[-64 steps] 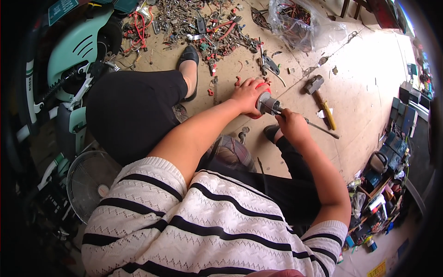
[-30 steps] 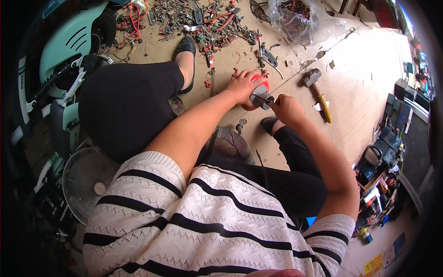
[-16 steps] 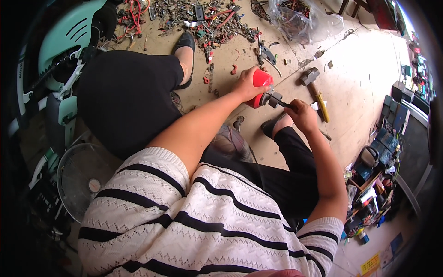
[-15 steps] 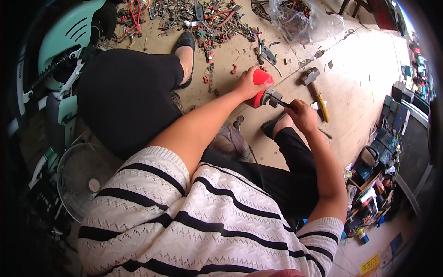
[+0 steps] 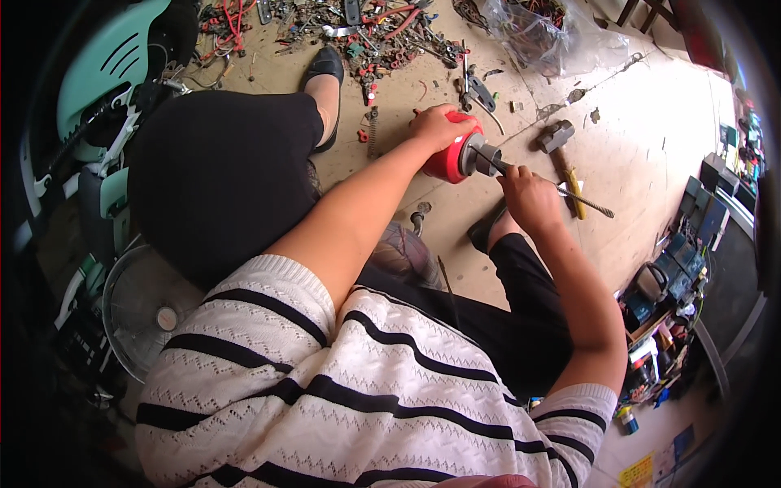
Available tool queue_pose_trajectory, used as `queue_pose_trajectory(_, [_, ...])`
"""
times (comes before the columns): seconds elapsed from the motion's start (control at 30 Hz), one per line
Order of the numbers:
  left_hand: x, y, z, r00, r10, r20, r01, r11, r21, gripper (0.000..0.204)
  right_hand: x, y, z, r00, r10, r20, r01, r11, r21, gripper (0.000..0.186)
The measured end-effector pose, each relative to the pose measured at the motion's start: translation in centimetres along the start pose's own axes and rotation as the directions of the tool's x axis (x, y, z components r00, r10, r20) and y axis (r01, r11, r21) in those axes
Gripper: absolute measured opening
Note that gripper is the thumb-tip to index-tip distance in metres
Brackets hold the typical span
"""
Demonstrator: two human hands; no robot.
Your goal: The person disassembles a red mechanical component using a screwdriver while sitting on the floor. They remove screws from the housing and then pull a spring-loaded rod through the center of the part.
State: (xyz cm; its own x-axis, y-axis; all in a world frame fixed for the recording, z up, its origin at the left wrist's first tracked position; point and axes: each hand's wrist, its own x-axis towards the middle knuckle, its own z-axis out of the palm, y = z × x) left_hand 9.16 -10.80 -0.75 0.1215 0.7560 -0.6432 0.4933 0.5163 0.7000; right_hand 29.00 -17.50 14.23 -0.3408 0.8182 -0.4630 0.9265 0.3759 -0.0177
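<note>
My left hand (image 5: 442, 128) is wrapped over the top of a red rounded housing (image 5: 443, 166), which lies tilted with its grey metal end to the right. From that end sticks out a short grey cylindrical piece (image 5: 488, 159). My right hand (image 5: 527, 195) is closed round a thin metal rod (image 5: 587, 200) whose ribbed end points out to the right. The rod's other end reaches the grey end of the housing; whether it goes inside I cannot tell. A hammer (image 5: 561, 154) with a yellow-ended wooden handle lies on the floor beyond my right hand.
Scattered small metal parts (image 5: 382, 45) cover the floor ahead, with pliers (image 5: 480, 93) nearby. A clear plastic bag (image 5: 545, 41) stands behind them. On the left are a pale green scooter (image 5: 102, 65) and a fan (image 5: 150, 313). Piled tools and boxes (image 5: 659, 301) line the right side.
The right hand has moved slightly down, and the rod has swung, its ribbed end now higher and farther right. The red housing has turned a little in my left hand.
</note>
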Motion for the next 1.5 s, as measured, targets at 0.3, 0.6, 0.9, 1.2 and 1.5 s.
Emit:
queue_pose_trajectory(0.3, [-0.5, 2.5, -1.0, 0.989, -0.005, 0.151, -0.01, 0.996, 0.094, 0.078, 0.6, -0.4, -1.7, 0.985, -0.077, 0.152, 0.093, 0.99, -0.102, 0.014])
queue_pose_trajectory(0.6, [-0.6, 2.4, -0.5, 0.996, 0.037, 0.078, -0.05, 0.984, 0.173, 0.074, 0.5, -1.0, -1.5, 0.928, 0.161, 0.336, -0.282, 0.894, 0.349, 0.036])
queue_pose_trajectory(0.9, [-1.1, 2.6, -1.2, 0.988, 0.092, 0.124, -0.113, 0.978, 0.174, 0.076, 1.2, 0.4, -1.4, 0.506, -0.011, 0.863, -0.86, -0.081, 0.503, 0.041])
queue_pose_trajectory(1.2, [1.0, 0.5, -1.6, 0.975, 0.09, 0.203, -0.104, 0.993, 0.057, 0.073, 0.0, -3.4, -1.9, 0.997, 0.035, 0.066, -0.033, 0.999, -0.026, 0.018])
queue_pose_trajectory(1.5, [3.1, -1.4, -1.2, 0.987, -0.011, 0.16, 0.021, 0.998, -0.061, 0.069, 2.6, -5.4, -2.4, 0.994, 0.027, 0.104, -0.011, 0.989, -0.149, 0.01])
